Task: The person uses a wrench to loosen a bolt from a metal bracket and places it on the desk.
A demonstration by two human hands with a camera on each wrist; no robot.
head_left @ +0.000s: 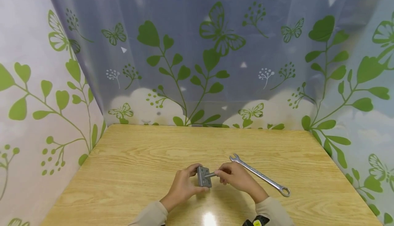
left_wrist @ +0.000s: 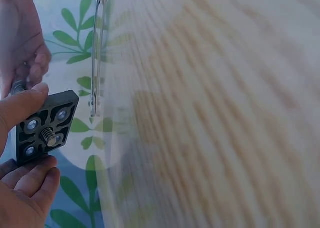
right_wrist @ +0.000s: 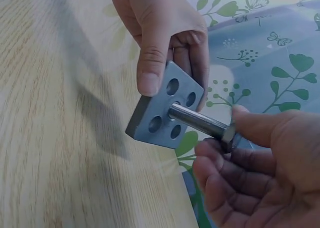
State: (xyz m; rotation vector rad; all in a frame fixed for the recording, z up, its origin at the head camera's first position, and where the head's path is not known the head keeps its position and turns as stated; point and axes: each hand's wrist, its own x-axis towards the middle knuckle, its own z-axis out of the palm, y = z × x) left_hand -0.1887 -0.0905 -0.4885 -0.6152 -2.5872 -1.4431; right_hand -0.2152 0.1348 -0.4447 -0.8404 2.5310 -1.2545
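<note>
My left hand (head_left: 183, 185) grips a small grey square plate (head_left: 201, 177) by its edges, thumb on one side and fingers on the other. In the right wrist view the plate (right_wrist: 160, 120) has a hole near each corner. A long metal bolt (right_wrist: 197, 119) passes through its middle. At the bolt's hex head, my right hand (head_left: 236, 177) pinches with thumb and fingers. The bolt's threaded end (left_wrist: 49, 137) sticks out of the plate's ribbed back in the left wrist view. Both hands are raised over the wooden table (head_left: 147, 147).
A combination wrench (head_left: 260, 174) lies slantwise on the table, just right of my right hand, its open end toward the back. Curtains with green leaves and butterflies (head_left: 221, 30) hang behind the table and along both sides.
</note>
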